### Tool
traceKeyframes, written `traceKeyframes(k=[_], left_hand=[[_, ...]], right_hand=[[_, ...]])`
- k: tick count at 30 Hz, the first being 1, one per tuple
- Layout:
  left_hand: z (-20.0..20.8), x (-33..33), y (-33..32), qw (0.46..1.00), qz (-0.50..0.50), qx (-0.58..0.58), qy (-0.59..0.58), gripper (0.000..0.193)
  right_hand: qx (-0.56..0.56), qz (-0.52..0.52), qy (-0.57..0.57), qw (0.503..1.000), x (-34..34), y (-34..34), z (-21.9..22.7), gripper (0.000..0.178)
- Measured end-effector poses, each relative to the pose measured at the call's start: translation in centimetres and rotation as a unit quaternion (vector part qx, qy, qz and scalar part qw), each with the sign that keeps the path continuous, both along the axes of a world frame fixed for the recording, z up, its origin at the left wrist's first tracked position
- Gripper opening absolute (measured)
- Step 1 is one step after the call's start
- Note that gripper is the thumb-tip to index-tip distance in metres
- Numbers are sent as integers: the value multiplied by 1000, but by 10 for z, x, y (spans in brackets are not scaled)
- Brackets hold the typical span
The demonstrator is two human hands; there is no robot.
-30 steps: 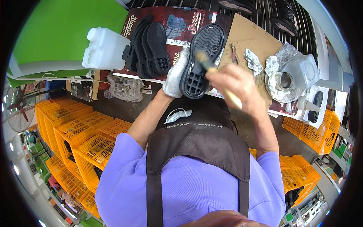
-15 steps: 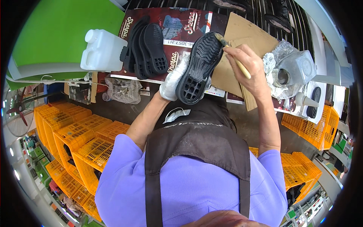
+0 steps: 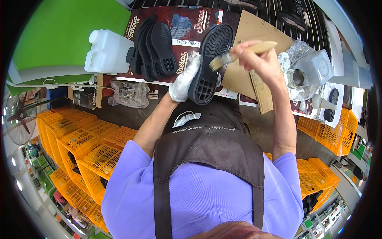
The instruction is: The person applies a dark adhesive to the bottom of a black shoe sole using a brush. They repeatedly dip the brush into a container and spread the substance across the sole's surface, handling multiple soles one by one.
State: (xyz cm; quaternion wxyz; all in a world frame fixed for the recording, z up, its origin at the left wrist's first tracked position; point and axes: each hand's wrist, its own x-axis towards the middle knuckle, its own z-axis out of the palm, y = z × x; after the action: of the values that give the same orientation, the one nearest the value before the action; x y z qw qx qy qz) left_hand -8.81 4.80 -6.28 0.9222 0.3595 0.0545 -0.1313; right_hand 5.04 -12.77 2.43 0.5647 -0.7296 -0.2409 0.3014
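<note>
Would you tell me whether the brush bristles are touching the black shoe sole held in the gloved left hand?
Touching. In the head view the brush bristles lie against the edge of the black shoe sole, with no gap showing, while the gloved left hand grips the sole.

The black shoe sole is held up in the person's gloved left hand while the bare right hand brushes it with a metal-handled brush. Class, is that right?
Not quite. The head view shows the brush has a pale wooden handle, not metal. The rest stands: the gloved left hand holds the black shoe sole and the bare right hand works the brush on it.
</note>
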Motion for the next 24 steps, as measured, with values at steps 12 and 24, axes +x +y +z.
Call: traceKeyframes(k=[12, 24], left_hand=[[1, 5, 4, 987, 97, -121, 31, 53], [10, 1, 8, 986, -25, -160, 43, 71]], right_hand=[[77, 208, -456, 862, -32, 4, -18, 30], [90, 226, -372, 896, 8, -2, -12, 20]])
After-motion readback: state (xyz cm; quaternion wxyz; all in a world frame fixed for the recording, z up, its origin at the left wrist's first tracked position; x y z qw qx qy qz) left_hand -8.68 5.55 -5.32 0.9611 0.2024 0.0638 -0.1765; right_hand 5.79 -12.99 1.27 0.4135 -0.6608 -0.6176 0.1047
